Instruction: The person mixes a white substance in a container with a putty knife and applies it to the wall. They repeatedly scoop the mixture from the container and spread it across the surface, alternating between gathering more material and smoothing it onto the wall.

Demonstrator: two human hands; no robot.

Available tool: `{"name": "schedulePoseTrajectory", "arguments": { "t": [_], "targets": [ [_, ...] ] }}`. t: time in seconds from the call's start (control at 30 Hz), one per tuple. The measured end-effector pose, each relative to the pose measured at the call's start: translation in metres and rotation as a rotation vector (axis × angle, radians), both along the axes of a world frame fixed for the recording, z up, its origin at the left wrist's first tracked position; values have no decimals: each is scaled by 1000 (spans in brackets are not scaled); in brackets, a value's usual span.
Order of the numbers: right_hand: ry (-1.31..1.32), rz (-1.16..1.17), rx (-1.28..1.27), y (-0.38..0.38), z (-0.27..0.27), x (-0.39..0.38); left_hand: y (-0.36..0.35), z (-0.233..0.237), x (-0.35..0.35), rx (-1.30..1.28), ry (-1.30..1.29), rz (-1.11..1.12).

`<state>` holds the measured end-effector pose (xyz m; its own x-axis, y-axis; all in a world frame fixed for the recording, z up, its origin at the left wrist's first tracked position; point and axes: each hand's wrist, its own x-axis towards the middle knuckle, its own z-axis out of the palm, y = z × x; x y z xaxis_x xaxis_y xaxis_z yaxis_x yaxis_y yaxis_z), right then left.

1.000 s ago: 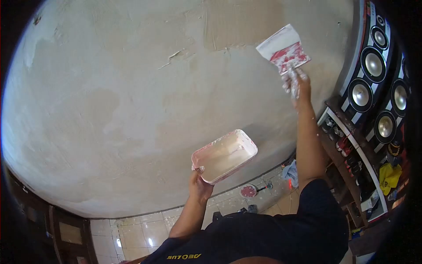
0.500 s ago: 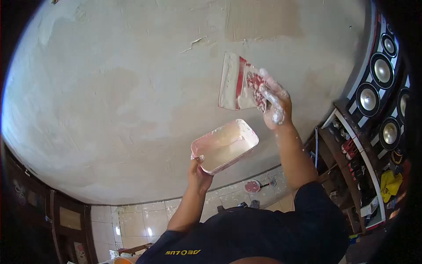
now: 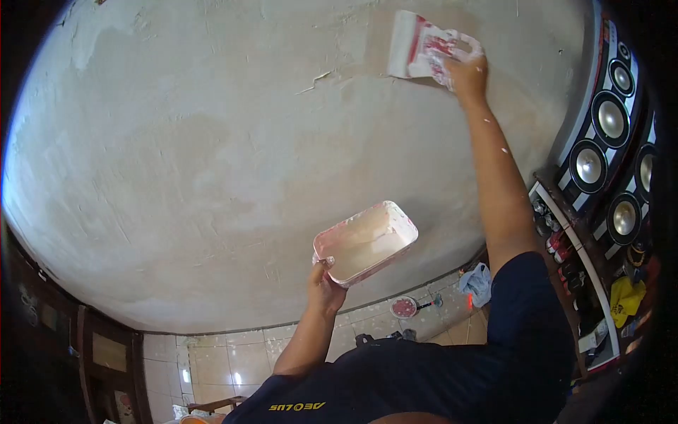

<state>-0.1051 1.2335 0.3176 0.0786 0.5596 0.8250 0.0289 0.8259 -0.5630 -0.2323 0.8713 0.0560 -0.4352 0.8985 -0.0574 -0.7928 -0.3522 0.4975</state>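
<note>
My right hand is raised high and grips a wide putty scraper, red and white and smeared with plaster, its blade pressed flat against the plastered wall. My left hand holds a rectangular white tray of pale plaster by its near corner, out in front of the wall at chest height. A thin crack runs in the wall just left of the scraper.
A shelf unit with round loudspeakers and small items stands at the right. On the tiled floor below lie a red round lid and a blue cloth. Dark wooden furniture sits at the lower left.
My right hand dropped with the scraper to near the tray, then rose again to the upper wall, left of where it was a second ago. The tray stayed about level.
</note>
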Motion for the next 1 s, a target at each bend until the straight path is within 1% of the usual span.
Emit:
{"name": "schedulePoseTrajectory", "arguments": {
  "t": [0.03,0.07,0.13,0.2,0.23,0.3,0.33,0.37,0.4,0.47,0.53,0.57,0.6,0.63,0.7,0.73,0.77,0.8,0.83,0.87,0.93,0.97,1.0],
  "targets": [
    [19,136,-61,15,-5,18,-1,0,0,-1,-4,1],
    [196,392,-219,-5,-2,30,-1,1,0,4,3,-3],
    [231,536,-239,-15,0,38,-1,3,-1,20,7,-2],
    [241,664,-200,-17,-1,16,-3,5,-1,6,32,-5],
    [213,783,-151,-28,3,-3,-5,4,-1,3,34,-6],
    [71,580,-173,-81,17,-40,-5,3,-2,9,25,-9],
    [74,578,-169,-83,19,-50,-5,3,-2,11,29,-12],
    [-92,308,-114,-79,20,-59,-6,5,-1,-7,63,-5],
    [-254,35,-57,-71,20,-67,-5,6,-1,-25,97,4],
    [-263,-200,-66,14,4,-54,-4,3,-1,-40,93,24],
    [-172,-108,-94,-14,11,-7,-5,2,0,-58,87,29],
    [-93,-18,-184,-33,10,13,-8,-2,0,-62,82,29],
    [-12,70,-269,-44,11,25,-8,-5,-1,-50,74,19],
    [-17,70,-262,-44,9,26,-5,-7,-2,-32,65,10],
    [166,423,-256,-41,4,21,-2,-9,-2,-30,74,21],
    [171,737,-212,-52,6,9,-3,-10,-2,-39,90,28],
    [103,696,-218,-68,10,-11,-3,-10,-2,-38,94,27],
    [-45,504,-77,-77,11,-31,-4,-9,-1,-34,96,35],
    [-163,403,-65,-58,5,-58,-4,-10,-1,-30,98,41],
    [-162,399,-61,-60,1,-64,-3,-13,-2,-25,100,38],
    [-292,-24,-83,-62,-6,-71,-2,-20,-4,-11,95,34],
    [-298,-120,-155,-48,-10,-56,-2,-21,-6,-8,95,34],
    [-265,-134,-150,-36,-17,-35,-1,-22,-6,-3,94,31]
  ]
}}
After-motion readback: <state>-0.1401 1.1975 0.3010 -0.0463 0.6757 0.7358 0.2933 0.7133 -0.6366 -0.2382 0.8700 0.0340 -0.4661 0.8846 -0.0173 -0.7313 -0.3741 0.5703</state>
